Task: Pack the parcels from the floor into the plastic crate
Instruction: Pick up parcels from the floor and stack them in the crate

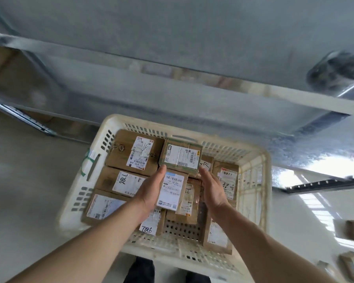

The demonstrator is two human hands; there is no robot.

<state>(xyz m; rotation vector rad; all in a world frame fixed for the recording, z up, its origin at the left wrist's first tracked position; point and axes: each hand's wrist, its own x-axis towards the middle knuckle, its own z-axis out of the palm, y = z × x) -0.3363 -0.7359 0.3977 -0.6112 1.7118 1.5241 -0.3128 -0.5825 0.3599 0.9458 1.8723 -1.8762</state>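
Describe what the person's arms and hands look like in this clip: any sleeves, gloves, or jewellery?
Both forearms are bare right to the bottom edge of the picture, with no sleeve in view. The left hand and right hand wear no gloves, and no watch, ring or wristband shows on either. The fingers are uncovered.

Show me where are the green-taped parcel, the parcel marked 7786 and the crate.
green-taped parcel (181, 157): head view, on its white label.
parcel marked 7786 (148, 229): head view, on the handwritten number.
crate (251, 152): head view, on its far right rim.
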